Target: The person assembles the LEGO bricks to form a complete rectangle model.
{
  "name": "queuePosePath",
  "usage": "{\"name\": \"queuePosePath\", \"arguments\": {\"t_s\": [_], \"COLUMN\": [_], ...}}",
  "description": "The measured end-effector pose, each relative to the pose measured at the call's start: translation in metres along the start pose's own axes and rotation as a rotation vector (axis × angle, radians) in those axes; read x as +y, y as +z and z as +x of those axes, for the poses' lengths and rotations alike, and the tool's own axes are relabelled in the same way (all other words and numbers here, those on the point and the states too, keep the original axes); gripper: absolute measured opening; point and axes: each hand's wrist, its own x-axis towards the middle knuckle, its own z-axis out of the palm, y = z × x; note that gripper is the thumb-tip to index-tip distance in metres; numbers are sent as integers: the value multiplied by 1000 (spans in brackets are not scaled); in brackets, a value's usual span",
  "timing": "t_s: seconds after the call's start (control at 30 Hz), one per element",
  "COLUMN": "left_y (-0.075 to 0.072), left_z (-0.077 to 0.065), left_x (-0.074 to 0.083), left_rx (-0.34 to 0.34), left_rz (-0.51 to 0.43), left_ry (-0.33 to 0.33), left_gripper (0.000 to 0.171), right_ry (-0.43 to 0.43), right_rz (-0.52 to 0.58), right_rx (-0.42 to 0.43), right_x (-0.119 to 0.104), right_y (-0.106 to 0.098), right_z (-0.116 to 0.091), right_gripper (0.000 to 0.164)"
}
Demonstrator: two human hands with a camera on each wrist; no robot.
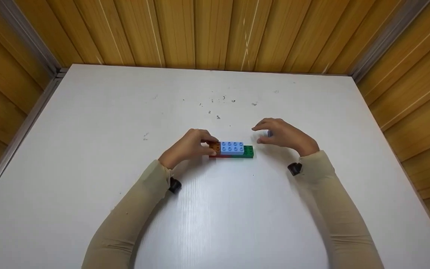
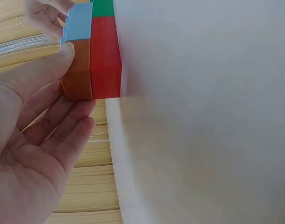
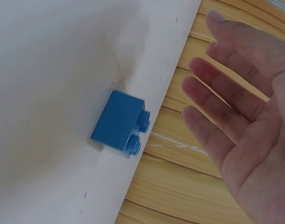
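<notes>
My left hand (image 1: 189, 145) pinches the orange-brown toy brick (image 2: 78, 72) at the left end of a small two-layer build, thumb on one side and fingers on the other. Beside that brick in the upper layer sits a light blue brick (image 1: 232, 148) with studs on top. Beneath them run a red brick (image 2: 105, 56) and a green brick (image 1: 249, 151), whose right end sticks out past the light blue one. My right hand (image 1: 284, 133) hovers right of the build, fingers spread and holding nothing. A small blue brick (image 3: 118, 119) lies on the table by it, partly hidden in the head view.
The white table (image 1: 215, 220) carries small dark marks and scuffs beyond the bricks. Wood-patterned panels (image 1: 215, 33) stand behind it and at both sides, with metal frame posts at the corners.
</notes>
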Motion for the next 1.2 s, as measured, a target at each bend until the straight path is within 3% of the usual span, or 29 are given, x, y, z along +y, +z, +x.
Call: {"name": "queuePosePath", "arguments": {"t_s": [0.2, 0.63, 1.2], "left_y": [1, 0, 0], "left_z": [1, 0, 0], "left_x": [0, 0, -1], "left_rx": [2, -2, 3], "left_rz": [0, 13, -9], "left_ry": [-8, -3, 4], "left_gripper": [36, 37, 36], "right_ry": [13, 159, 247], "right_rz": [20, 93, 101], "right_rx": [13, -6, -9], "right_x": [13, 33, 46], "right_y": [-2, -4, -4], "right_z": [-4, -10, -13], "right_gripper": [44, 51, 52]}}
